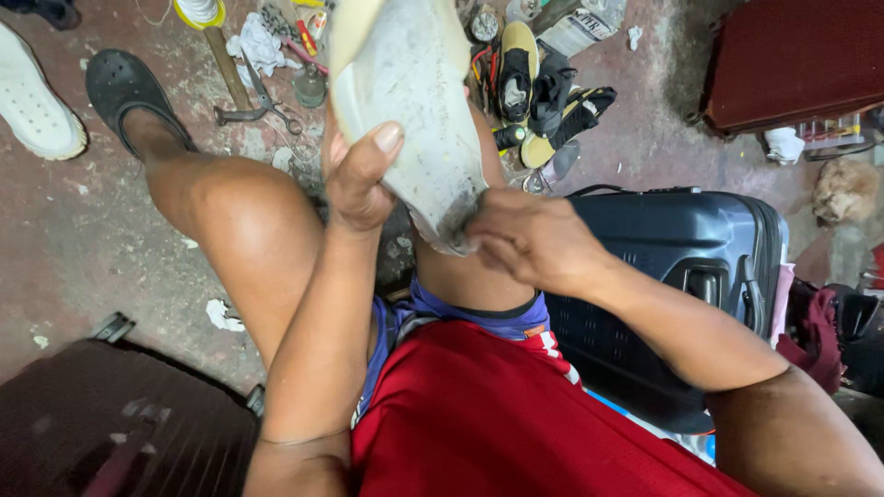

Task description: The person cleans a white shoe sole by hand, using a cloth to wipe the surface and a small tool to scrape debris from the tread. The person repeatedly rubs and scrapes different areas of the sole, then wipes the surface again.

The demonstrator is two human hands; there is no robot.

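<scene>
A worn whitish shoe sole (414, 101) stands upright in front of me, over my knees. My left hand (359, 179) grips its left edge, thumb pressed on the face of the sole. My right hand (525, 241) pinches the sole's dirty lower tip with closed fingers. Whether something small is held between those fingers is hidden.
A dark blue hard suitcase (681, 248) lies at my right; a dark maroon case (120, 433) sits lower left. On the stained floor ahead lie a hammer (230, 74), pliers (267, 101), rags and several shoes (543, 92). A black clog (124, 87) is on my left foot; a white shoe (32, 106) lies far left.
</scene>
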